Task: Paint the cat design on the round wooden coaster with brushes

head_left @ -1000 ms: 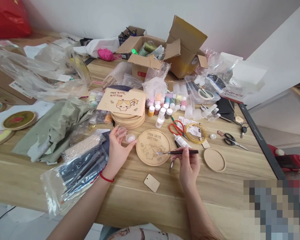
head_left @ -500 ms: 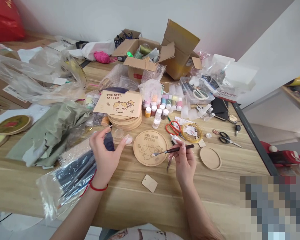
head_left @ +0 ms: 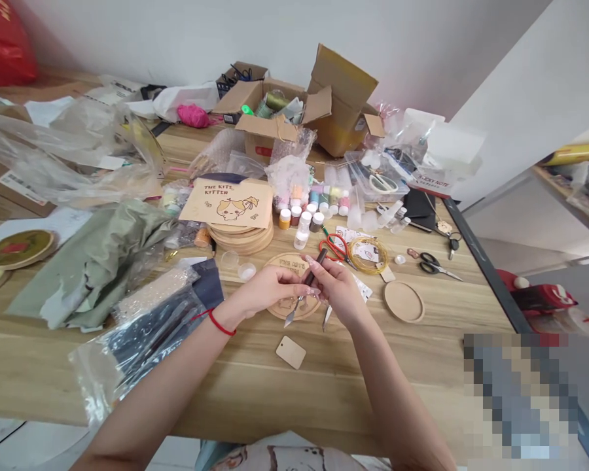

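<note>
Both my hands meet above a round wooden plate (head_left: 281, 261) that carries a lettered kitten drawing, partly covered by my fingers. My right hand (head_left: 341, 288) is closed around the dark handle of a palette knife (head_left: 317, 264). My left hand (head_left: 267, 286) pinches the same knife lower down, near where the handle meets the metal. Its pointed blade tilts down to the left over the plate's lower edge. A small wooden tag (head_left: 291, 352) with a hole lies in front of the plate. Left of the plate stands a small white cup (head_left: 247, 271).
Small paint bottles (head_left: 302, 229) cluster behind the plate. A kitten picture card (head_left: 226, 203) rests on stacked wooden rounds (head_left: 240, 241). Rightward are red scissors (head_left: 334, 247), a gold wire coil (head_left: 368, 254), a shallow wooden tray (head_left: 387, 304) and black scissors (head_left: 439, 267). Plastic-bagged tools (head_left: 152, 333) lie left.
My left hand has come down and right, from beside the small cup onto the palette knife. My right hand has moved left, turning the knife from nearly level to steeply tilted, blade down.
</note>
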`<state>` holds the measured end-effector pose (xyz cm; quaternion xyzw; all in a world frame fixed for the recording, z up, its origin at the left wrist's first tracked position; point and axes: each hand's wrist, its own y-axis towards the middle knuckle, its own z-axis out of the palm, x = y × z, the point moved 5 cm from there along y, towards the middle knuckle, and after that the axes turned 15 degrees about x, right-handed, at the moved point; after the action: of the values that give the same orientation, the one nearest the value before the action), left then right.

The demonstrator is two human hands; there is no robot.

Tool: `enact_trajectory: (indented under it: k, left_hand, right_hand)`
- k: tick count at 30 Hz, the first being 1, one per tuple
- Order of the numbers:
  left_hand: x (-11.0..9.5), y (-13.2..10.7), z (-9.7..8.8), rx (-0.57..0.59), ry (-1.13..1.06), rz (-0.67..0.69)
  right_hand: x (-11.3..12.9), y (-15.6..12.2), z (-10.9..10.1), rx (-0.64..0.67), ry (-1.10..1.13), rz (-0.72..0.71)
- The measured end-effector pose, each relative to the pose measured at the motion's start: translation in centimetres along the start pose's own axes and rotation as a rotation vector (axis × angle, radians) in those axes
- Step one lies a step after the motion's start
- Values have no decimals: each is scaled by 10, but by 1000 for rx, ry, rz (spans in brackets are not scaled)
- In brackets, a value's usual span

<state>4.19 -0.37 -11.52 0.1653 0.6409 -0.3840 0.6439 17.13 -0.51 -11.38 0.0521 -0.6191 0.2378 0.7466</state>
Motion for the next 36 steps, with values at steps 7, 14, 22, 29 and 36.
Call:
enact_trajectory:
  k: [7, 14, 22, 29, 36]
  left_hand:
    - [3, 2, -5, -35, -63, -10]
    - [10, -10, -17, -312, -165, 35]
    - [17, -16, -20, -513, -262, 112]
    - [21, -19, -23, -545, -271, 89]
    - [23, -20, -22, -531, -271, 99]
  right_hand:
    - [7, -10, -26, -105, -66, -28]
    - [-23, -52, -62, -417, -745, 226]
    - [-44, -60, -35, -475, -1222, 238]
    - [-46, -61, -36, -472, -1213, 313]
    - [-46, -62, -46, -437, -1040, 281]
